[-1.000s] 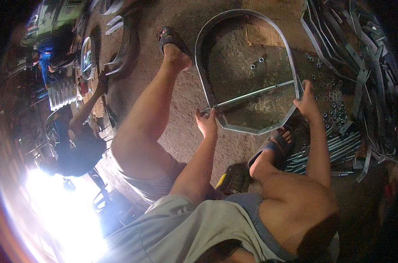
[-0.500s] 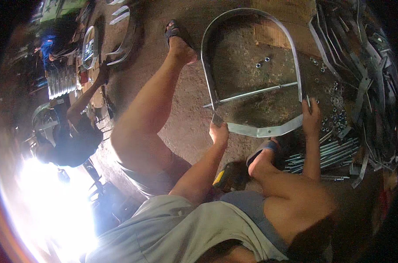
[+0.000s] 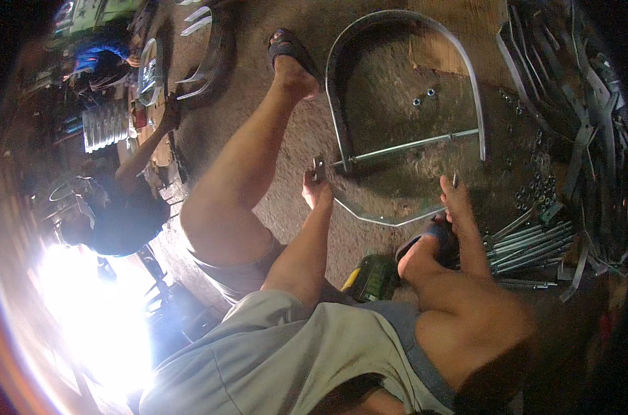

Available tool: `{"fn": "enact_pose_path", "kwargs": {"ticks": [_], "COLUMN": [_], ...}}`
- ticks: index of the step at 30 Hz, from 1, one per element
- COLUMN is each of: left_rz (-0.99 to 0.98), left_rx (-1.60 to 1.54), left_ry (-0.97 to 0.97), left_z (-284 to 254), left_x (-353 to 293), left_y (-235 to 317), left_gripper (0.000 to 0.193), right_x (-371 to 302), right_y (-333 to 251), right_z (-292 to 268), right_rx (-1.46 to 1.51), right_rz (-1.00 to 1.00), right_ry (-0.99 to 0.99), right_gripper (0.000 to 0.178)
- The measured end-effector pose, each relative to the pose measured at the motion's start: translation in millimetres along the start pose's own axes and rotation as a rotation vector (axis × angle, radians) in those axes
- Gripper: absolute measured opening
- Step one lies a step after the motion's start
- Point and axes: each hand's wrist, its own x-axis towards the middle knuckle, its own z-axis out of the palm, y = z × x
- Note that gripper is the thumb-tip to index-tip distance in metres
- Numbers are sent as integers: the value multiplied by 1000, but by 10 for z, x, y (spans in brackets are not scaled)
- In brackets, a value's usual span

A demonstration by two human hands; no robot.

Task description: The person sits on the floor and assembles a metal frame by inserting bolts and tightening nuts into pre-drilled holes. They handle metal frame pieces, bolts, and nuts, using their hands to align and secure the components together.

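A bent flat metal strip (image 3: 379, 223) spans between my two hands, seen nearly edge-on. My left hand (image 3: 319, 192) is closed round its left end, where an upturned tab with a hole shows, beside the left end of a threaded rod (image 3: 404, 147). Fingers of my right hand (image 3: 458, 199) are wrapped round the strip's other end, below the right leg of a U-shaped metal band (image 3: 332, 90). That band lies on the floor with its curve away from me. The rod crosses between its two legs near their ends.
Two nuts (image 3: 424, 97) lie inside the U-band. At right are loose nuts (image 3: 539, 190), a bundle of threaded rods (image 3: 532, 245) and piled bent strips (image 3: 584, 124). A dark green object (image 3: 376, 277) sits by my foot. A co-worker (image 3: 123, 207) is at left, near glaring light.
The strip has tipped from showing its broad face to nearly edge-on. Both my hands have shifted left, the right one away from the U-band's right leg.
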Motion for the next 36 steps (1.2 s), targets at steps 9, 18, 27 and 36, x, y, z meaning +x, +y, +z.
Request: {"fn": "enact_pose_path", "kwargs": {"ticks": [9, 18, 27, 36], "left_rz": [-37, -210, -182, -140], "left_rx": [-185, -84, 100, 67], "left_ry": [-163, -168, -211, -151], "left_z": [169, 60, 135, 126], "left_x": [53, -209, -145, -247], "left_y": [-320, 364, 170, 343], "left_gripper": [43, 53, 44, 39], "right_x": [38, 461, 716, 867], "right_y": [-470, -530, -746, -874], "right_z": [-183, -242, -187, -183], "right_rx": [-39, -81, -197, -406], "right_rz": [-45, -282, -283, -406], "right_ry": [9, 49, 117, 153], "right_gripper": [46, 59, 71, 71]}}
